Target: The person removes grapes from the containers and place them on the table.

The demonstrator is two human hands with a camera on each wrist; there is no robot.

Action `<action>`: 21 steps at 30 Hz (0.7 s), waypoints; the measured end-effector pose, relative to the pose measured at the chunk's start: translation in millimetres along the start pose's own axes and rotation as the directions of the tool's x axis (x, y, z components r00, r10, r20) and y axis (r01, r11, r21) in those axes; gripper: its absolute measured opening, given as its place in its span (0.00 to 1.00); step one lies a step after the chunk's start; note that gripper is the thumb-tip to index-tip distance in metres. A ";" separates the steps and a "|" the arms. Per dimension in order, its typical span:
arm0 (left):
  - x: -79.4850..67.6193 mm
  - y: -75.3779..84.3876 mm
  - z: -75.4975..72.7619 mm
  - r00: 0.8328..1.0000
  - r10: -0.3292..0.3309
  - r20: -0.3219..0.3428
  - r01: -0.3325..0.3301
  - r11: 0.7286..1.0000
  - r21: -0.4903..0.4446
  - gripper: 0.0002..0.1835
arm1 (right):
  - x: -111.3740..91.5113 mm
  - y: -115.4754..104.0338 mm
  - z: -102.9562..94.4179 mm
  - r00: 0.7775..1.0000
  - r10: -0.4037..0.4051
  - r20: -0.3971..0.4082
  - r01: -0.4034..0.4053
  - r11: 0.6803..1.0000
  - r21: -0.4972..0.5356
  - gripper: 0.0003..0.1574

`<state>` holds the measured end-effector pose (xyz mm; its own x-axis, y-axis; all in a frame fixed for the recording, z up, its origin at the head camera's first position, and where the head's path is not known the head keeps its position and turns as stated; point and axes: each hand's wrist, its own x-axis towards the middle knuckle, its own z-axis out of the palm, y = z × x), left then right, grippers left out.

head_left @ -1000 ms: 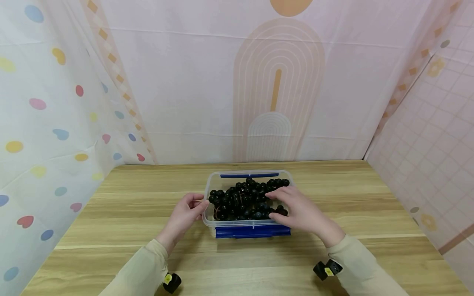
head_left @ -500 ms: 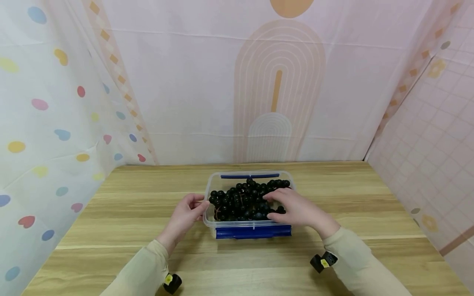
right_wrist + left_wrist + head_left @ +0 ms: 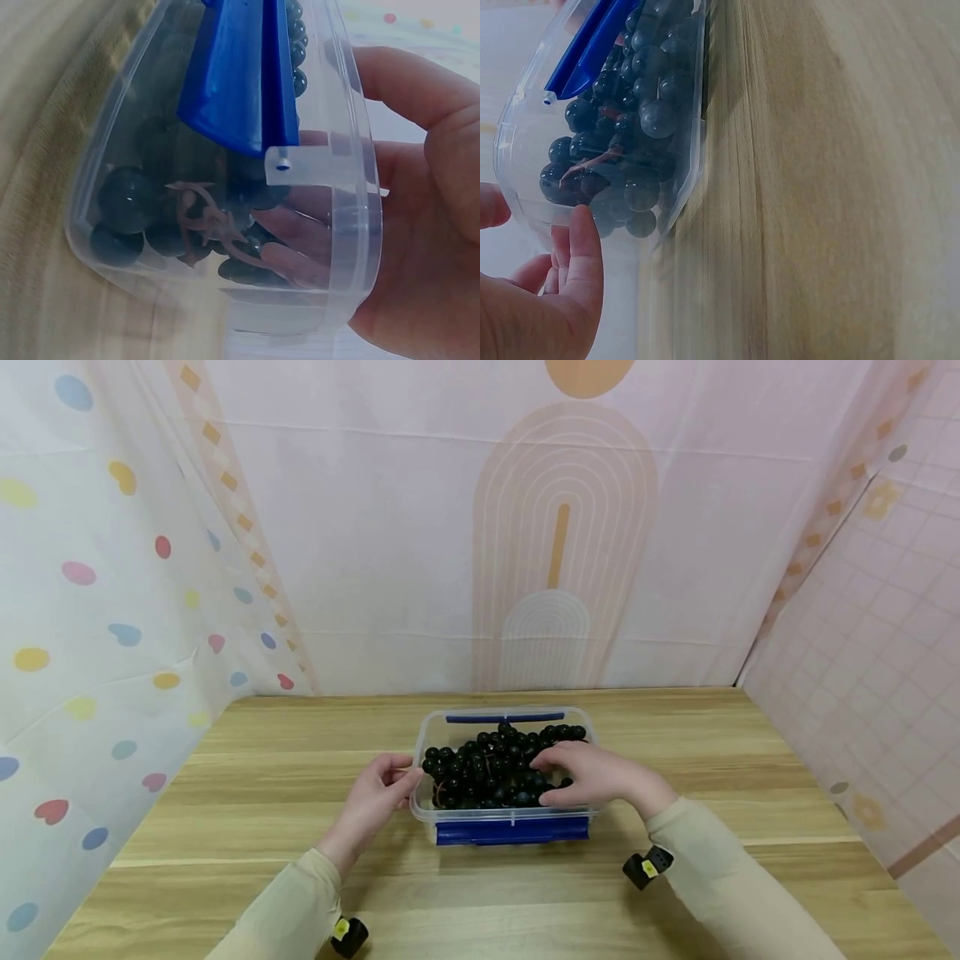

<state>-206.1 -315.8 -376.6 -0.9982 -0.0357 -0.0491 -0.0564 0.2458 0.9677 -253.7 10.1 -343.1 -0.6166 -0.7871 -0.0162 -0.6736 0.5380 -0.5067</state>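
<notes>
A clear plastic container (image 3: 513, 814) with blue clips (image 3: 513, 832) stands on the wooden table, lid off. Dark grapes (image 3: 480, 764) in bunches with thin stems fill much of it. At the left rim, my left hand (image 3: 382, 789) holds the container's wall, thumb at the rim and fingers against the outside. Over the right side, my right hand (image 3: 596, 774) reaches inside with fingers and thumb curved round grapes at that end. In the right wrist view its fingertips (image 3: 292, 259) show through the wall beside grapes and a bare brownish stem (image 3: 214, 221).
The wooden table (image 3: 285, 777) reaches back to a printed cloth (image 3: 375, 568). Patterned cloths also hang at left and right. Both sleeves carry small black wrist cameras (image 3: 647, 867).
My right hand has shifted slightly left and deeper over the grapes, its forearm swinging inward. The left hand keeps its place at the rim and the container stays put.
</notes>
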 end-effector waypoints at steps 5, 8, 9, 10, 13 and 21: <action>0.7 -0.6 0.3 1.000 -0.004 -0.007 0.004 1.000 -0.004 0.17 | 4.0 0.7 -2.3 1.000 -0.004 0.026 0.004 1.000 -0.008 0.31; 0.2 0.3 0.6 1.000 -0.003 -0.008 0.003 1.000 -0.003 0.17 | 6.6 1.2 -1.9 0.999 0.015 0.039 -0.015 1.000 -0.018 0.31; -0.2 0.6 0.7 1.000 -0.002 -0.009 0.001 1.000 -0.003 0.17 | 7.4 1.4 -1.8 0.999 0.022 0.043 -0.021 1.000 -0.022 0.31; -0.5 0.9 0.8 1.000 -0.001 -0.009 0.001 1.000 -0.003 0.17 | 8.0 1.5 -1.7 0.998 0.028 0.048 -0.027 0.999 -0.023 0.31; -1.7 1.4 0.7 1.000 0.000 -0.007 0.000 1.000 -0.006 0.18 | 9.8 1.5 -1.7 0.997 0.041 0.060 -0.040 0.999 -0.024 0.31; 1.2 -1.0 1.3 1.000 -0.005 -0.013 0.004 1.000 -0.015 0.17 | 16.1 -0.1 -0.3 0.994 0.057 0.090 -0.055 0.998 -0.025 0.31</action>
<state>-207.3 -314.9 -377.9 -0.9975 -0.0496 -0.0504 -0.0605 0.2316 0.9709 -263.6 -2.6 -343.1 -0.6149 -0.7790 -0.1225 -0.6484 0.5880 -0.4836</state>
